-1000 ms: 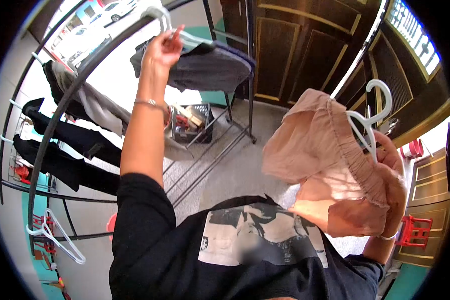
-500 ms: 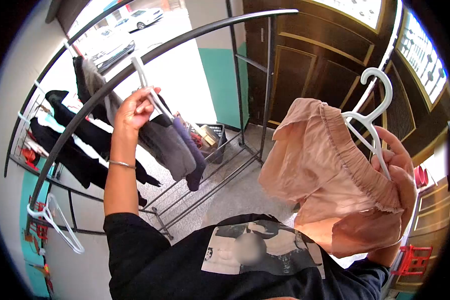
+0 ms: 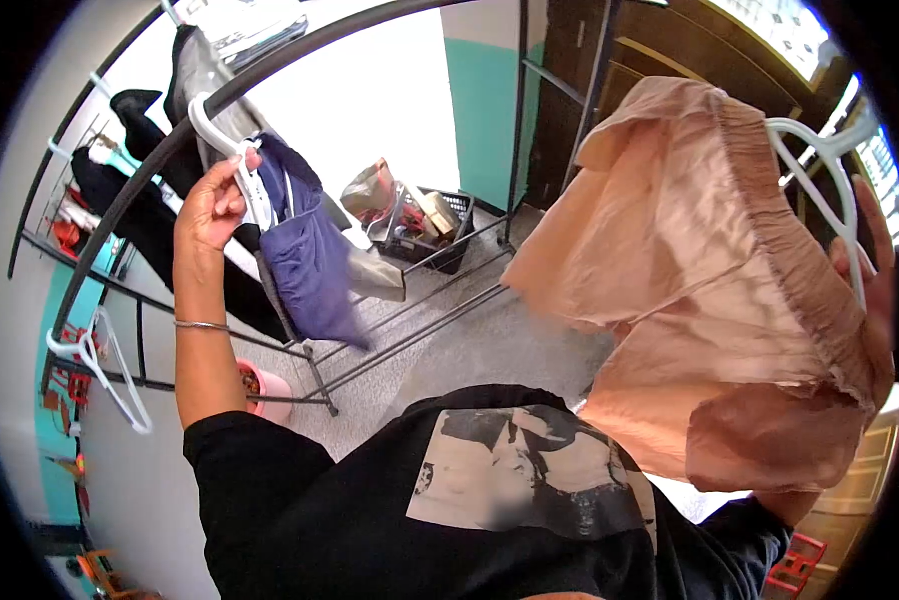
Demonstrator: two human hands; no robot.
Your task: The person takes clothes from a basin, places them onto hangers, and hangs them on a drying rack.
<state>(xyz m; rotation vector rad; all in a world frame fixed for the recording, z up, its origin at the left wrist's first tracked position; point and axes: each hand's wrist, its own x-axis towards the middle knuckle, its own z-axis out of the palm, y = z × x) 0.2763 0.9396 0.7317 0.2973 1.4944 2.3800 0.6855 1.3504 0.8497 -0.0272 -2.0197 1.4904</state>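
One pair of pink shorts (image 3: 670, 220) is located to the right of the rack (image 3: 315, 42), apart from its curved top rail. One white hanger (image 3: 820, 150) is seated at the waistband. The right hand (image 3: 875, 290) grips the waistband and hanger together; its finger positions are partly hidden by cloth. The shorts extend from this hand toward the rack. The waistband runs obliquely, upper left to lower right; the leg ends point left and down-left. The long axis, waistband to leg ends, slopes down toward the rack's base. The hanger hook points up and right, away from the rack.

At the rack's top rail, the left hand (image 3: 210, 210) is closed on one white hanger carrying one navy garment (image 3: 310, 255). At least three dark or grey garments (image 3: 135, 215) hang on the rack's far-left side. At the rack's lower-left end hangs one bare hanger (image 3: 110, 370). One black basket (image 3: 455, 255) stands beyond the rack's lower bars; one pink bucket (image 3: 270, 395) stands beside the base.
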